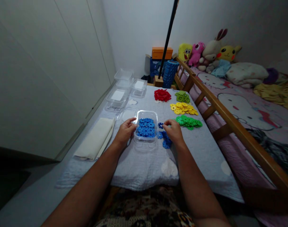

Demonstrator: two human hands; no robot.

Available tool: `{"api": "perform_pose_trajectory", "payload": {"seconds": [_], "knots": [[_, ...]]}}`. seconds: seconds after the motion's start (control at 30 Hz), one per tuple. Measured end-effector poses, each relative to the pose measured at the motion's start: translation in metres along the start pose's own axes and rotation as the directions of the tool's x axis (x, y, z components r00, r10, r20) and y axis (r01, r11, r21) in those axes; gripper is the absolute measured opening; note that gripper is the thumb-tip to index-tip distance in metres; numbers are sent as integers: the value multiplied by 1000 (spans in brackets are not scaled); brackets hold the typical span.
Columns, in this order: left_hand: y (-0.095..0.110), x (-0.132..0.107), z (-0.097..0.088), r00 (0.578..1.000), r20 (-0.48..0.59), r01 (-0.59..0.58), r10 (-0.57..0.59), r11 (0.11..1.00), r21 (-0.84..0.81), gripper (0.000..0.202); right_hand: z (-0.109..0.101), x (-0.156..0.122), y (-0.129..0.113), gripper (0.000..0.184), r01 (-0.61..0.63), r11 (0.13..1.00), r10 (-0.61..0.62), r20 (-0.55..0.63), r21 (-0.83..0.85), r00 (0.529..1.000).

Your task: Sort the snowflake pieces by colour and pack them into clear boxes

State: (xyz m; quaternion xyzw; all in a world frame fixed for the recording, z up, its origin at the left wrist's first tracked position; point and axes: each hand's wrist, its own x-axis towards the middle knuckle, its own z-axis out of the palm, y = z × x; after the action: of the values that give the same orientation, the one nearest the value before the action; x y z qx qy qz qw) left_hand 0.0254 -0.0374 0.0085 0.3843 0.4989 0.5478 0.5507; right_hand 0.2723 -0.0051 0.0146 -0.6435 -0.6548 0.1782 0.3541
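Observation:
A clear plastic box (147, 114) full of blue snowflake pieces (146, 127) sits on the pale blue cloth (144, 164). My left hand (125, 132) rests against the box's left wall, fingers curled on its rim. My right hand (173, 130) lies just right of the box over a small heap of loose blue pieces (166, 142), its fingertips pinched together near one blue piece (160, 125); whether it grips that piece I cannot tell.
Piles of red (162, 95), light green (182, 96), yellow (183, 108) and green pieces (189, 122) lie beyond my right hand. Empty clear boxes (123, 75) and a folded white cloth (95, 142) are at left. A wooden bed rail (229, 124) runs along the right.

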Motion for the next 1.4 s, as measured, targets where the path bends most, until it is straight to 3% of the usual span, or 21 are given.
{"api": "perform_pose_trajectory", "payload": {"seconds": [0.1, 0.2, 0.33, 0.47, 0.63, 0.77, 1.0, 1.13, 1.27, 1.4], "knots": [[-1, 0, 0, 1000, -3, 5, -5, 1000, 0, 64, -2, 1, -3, 10, 71, 982, -49, -127, 174, 991], [-2, 1, 0, 1000, -6, -1, 1, 1000, -7, 63, -4, -1, -12, 12, 195, 954, -155, -182, 229, 971], [-3, 1, 0, 1000, -13, 5, -5, 1000, -1, 63, -2, -7, -25, 8, 313, 925, -290, -134, 215, 948], [-2, 1, 0, 1000, -6, 8, -8, 1000, -2, 64, 2, -10, -31, 4, 338, 921, -335, -48, 193, 941], [-1, 0, 0, 1000, 1, -3, 3, 1000, 13, 63, 8, -12, -30, 5, 312, 940, -327, 109, 134, 939], [0, 0, 1, 1000, 2, -3, 3, 1000, 18, 64, 10, -15, -29, 6, 305, 947, -317, 149, 101, 937], [-2, 1, 1, 1000, -3, 6, -6, 1000, 4, 63, 7, -7, -21, 10, 307, 944, -309, -3, 120, 951], [0, 0, 1, 1000, -2, 8, -8, 1000, 11, 63, 2, -3, -10, 15, 202, 979, -201, -40, 24, 979], [4, -3, 3, 1000, -15, 3, -3, 999, 35, 62, 0, -7, -1, 21, 97, 981, -85, 76, -166, 993], [6, -4, 4, 1000, -17, 4, -3, 1000, 21, 62, -1, -12, 3, 19, 173, 954, -115, 233, -247, 966]]}}
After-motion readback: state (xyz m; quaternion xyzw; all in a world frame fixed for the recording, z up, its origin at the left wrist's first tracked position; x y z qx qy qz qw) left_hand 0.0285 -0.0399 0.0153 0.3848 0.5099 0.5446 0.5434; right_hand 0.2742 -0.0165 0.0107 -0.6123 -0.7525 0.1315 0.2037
